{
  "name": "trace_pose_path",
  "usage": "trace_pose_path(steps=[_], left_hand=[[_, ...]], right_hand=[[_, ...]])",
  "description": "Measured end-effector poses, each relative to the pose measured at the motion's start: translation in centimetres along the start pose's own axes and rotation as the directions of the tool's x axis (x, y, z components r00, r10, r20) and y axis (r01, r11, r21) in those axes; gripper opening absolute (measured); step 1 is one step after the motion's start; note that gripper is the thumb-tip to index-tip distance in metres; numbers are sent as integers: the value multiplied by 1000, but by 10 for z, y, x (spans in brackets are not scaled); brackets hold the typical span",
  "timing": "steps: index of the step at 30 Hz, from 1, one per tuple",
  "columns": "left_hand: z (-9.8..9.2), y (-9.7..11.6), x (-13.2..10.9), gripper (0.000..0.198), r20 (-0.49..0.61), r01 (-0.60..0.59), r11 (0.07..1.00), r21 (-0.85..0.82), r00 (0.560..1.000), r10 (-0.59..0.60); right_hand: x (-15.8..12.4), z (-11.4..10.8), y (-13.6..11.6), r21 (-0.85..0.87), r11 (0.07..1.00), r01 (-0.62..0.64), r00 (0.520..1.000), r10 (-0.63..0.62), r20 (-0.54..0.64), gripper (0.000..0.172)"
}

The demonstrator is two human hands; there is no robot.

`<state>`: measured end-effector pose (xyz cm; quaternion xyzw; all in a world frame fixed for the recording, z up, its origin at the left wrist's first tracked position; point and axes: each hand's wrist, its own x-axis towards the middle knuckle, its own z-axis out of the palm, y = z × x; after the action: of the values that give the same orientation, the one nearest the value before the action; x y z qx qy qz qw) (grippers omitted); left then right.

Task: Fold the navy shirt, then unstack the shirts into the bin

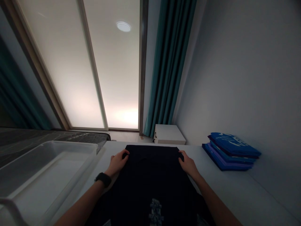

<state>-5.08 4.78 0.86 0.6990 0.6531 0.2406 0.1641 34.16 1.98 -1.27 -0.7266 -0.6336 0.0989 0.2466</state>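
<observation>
A dark navy garment (152,175) lies spread flat on a white table (235,188) in front of me, with a pale printed patch near its close end. My left hand (117,163) pinches the garment's far left corner, a black watch on that wrist. My right hand (188,164) pinches the far right corner. Both hands rest on the table at the cloth's far edge, fingers curled over the fabric.
A stack of folded blue and purple garments (231,150) sits at the right by the wall. A clear plastic bin (44,175) stands at the left. Behind the table are a small white cabinet (169,134), teal curtains (169,62) and a frosted sliding door.
</observation>
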Motion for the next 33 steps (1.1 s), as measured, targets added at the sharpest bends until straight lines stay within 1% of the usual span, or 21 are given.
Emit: trace_pose_path(steps=[2, 5, 8, 11, 14, 16, 17, 19, 20, 22, 24, 25, 26, 28, 31, 33], left_hand=[[6, 2, -5, 20, -22, -60, 995, 81, 998, 62], [9, 3, -9, 19, -32, -154, 971, 184, 986, 162], [5, 1, -7, 19, -26, -186, 949, 254, 980, 199], [0, -7, -1, 19, -36, -160, 951, 266, 984, 175], [-4, -17, 5, 20, -70, -123, 962, 245, 987, 144], [-6, -22, 9, 20, -92, -90, 977, 192, 990, 110], [-7, -24, 11, 19, -102, -69, 987, 143, 991, 84], [-10, -27, 16, 19, -119, -27, 1000, -16, 993, 25], [-11, -27, 19, 20, -126, -14, 995, -97, 992, 2], [-14, -25, 23, 25, -140, -14, 970, -242, 990, -20], [-15, -22, 24, 31, -147, -40, 947, -319, 989, -8], [-15, -21, 23, 32, -148, -47, 948, -316, 989, 0], [-14, -20, 21, 31, -150, -46, 956, -290, 989, 3], [-12, -19, 15, 28, -157, -19, 986, -165, 987, -7], [-10, -22, 6, 26, -170, 36, 999, 12, 985, -33], [-9, -23, 2, 27, -175, 49, 997, 57, 984, -39]], right_hand=[[-7, 3, -3, -169, 983, 74, 997, -79, -25, 38], [-13, 7, -7, -299, 947, 119, 990, -136, -38, 36], [-12, 11, -16, -344, 930, 128, 989, -144, -22, 34], [-6, 19, -31, -351, 928, 123, 989, -144, -35, 33], [1, 32, -44, -319, 939, 132, 987, -154, -47, 32], [6, 38, -45, -243, 960, 142, 986, -160, -54, 32], [9, 39, -43, -172, 976, 137, 986, -151, -70, 33], [13, 38, -35, 31, 993, 114, 985, -109, -131, 33], [16, 37, -30, 143, 984, 104, 982, -79, -170, 33], [18, 31, -21, 330, 938, 106, 971, -25, -240, 33], [20, 26, -14, 425, 898, 113, 963, 7, -271, 34], [19, 23, -12, 439, 892, 107, 961, 21, -277, 35], [19, 21, -10, 433, 896, 96, 960, 32, -278, 36], [18, 20, -6, 369, 928, 59, 962, 45, -268, 37], [18, 22, -1, 205, 979, 17, 976, 28, -217, 38], [18, 24, 1, 79, 997, 22, 983, -8, -183, 35]])
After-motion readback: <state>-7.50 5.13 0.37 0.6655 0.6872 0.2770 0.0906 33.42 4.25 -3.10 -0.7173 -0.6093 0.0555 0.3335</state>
